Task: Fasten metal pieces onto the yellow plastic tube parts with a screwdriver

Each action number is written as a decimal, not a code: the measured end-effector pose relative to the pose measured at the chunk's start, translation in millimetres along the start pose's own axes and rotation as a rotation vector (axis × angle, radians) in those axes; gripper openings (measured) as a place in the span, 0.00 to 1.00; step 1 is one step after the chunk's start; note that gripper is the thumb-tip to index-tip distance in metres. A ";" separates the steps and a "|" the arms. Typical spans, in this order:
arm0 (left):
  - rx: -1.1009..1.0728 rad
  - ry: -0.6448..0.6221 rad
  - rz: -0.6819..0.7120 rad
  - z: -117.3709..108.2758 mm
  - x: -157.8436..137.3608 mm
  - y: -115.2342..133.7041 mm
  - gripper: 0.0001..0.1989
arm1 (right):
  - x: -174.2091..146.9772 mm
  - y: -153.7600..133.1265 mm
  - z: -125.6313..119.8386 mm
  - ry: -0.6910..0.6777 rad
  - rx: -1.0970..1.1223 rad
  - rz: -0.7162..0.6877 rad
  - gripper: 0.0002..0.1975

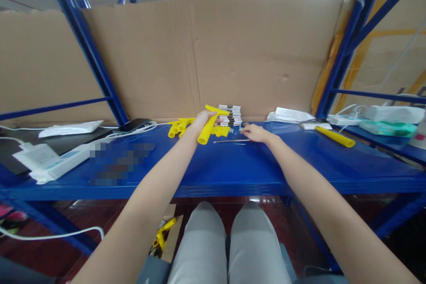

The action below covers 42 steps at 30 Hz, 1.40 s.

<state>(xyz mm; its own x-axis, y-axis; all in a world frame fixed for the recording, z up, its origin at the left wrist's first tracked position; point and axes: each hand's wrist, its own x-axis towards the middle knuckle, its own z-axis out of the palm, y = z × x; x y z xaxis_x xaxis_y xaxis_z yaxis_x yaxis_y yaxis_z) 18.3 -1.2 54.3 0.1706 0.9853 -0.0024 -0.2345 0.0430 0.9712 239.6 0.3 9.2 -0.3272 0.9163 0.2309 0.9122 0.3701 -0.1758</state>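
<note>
Left hand (pixel 201 119) grips a yellow fitting (pixel 207 131); right hand (pixel 255 133) — fingers' hold unclear — is by small parts (pixel 241 128), likely picking; precision needed.

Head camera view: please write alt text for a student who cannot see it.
A person's left hand holds a yellow T-shaped tube over a blue table, while the right hand is low beside a thin metal rod. More yellow tubes and a white stack sit before a cardboard sheet.
</note>
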 end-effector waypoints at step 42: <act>1.711 -0.194 0.772 5.2 -27.0 -54.3 0.16 | 10.4 1.1 9.3 0.262 0.457 -0.105 0.13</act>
<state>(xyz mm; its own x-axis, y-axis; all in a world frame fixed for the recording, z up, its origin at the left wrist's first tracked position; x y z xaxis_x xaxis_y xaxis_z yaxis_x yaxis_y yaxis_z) 31.4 -31.0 2.9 0.6271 0.6705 0.3965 0.7545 -0.6493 -0.0953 234.9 11.6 2.5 -0.2852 0.8235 0.4905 0.6581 0.5403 -0.5244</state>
